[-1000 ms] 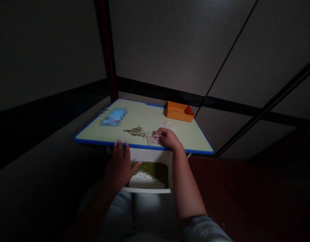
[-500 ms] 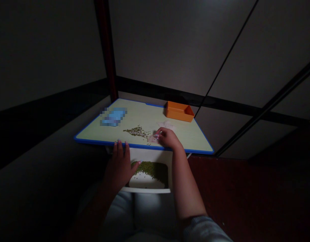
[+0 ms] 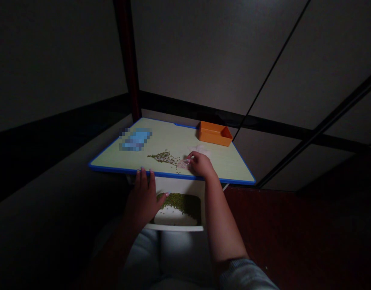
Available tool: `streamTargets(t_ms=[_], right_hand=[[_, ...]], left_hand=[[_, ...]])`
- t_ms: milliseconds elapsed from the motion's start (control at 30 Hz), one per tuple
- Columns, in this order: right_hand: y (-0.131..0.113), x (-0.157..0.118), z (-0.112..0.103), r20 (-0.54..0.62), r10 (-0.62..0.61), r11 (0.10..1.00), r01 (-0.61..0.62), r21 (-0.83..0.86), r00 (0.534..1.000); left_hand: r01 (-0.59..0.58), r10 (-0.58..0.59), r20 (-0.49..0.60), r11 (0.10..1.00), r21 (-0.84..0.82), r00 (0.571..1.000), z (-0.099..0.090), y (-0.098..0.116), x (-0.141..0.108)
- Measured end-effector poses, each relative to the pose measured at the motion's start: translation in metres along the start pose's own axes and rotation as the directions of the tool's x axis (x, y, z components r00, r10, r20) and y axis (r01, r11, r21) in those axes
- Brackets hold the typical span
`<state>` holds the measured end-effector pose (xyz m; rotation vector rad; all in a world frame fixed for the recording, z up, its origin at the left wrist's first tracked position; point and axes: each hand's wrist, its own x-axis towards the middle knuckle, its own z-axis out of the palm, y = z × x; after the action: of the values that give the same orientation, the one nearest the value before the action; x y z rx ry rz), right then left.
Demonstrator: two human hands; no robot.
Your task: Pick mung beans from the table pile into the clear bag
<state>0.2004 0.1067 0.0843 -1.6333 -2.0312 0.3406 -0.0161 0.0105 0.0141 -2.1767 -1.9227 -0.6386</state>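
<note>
My right hand (image 3: pixel 200 164) is over the tabletop with thumb and fingers pinched together. Whatever is between the fingertips is too small to make out. Just left of those fingertips, small green beans (image 3: pixel 162 157) lie scattered in a loose patch on the pale table (image 3: pixel 170 137). My left hand (image 3: pixel 145 195) has its fingers spread, their tips on the table's blue front edge. Its thumb reaches over the white drawer (image 3: pixel 176 228) below, where many more green beans (image 3: pixel 181 202) lie toward the back and right.
An orange open box (image 3: pixel 214 139) stands at the table's back right. At the left is a blurred blue thing (image 3: pixel 137 139). A faint pinkish patch (image 3: pixel 200 150) shows on the tabletop behind my right hand. Dark panels (image 3: pixel 203 52) rise behind the table.
My right hand has shifted very slightly, staying pinched near the scattered beans. The left hand, the beans and the box look the same.
</note>
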Motion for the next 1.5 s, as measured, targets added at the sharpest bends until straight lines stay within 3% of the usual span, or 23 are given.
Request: streamTargets(t_ms=[267, 1133, 1500], right_hand=[[-0.006, 0.001, 0.001, -0.025, 0.013, 0.998, -0.015, -0.057, 1.000], [-0.009, -0.002, -0.002, 0.033, -0.031, 0.999, 0.030, 0.028, 0.999], [-0.010, -0.001, -0.003, 0.019, 0.007, 0.998, -0.006, -0.070, 1.000]], left_hand=[[-0.003, 0.003, -0.004, 1.000, 0.007, 1.000, -0.001, 0.001, -0.001], [-0.003, 0.003, -0.012, 1.000, 0.005, 1.000, 0.000, 0.000, -0.001], [0.000, 0.000, -0.002, 1.000, 0.014, 1.000, -0.001, 0.001, 0.000]])
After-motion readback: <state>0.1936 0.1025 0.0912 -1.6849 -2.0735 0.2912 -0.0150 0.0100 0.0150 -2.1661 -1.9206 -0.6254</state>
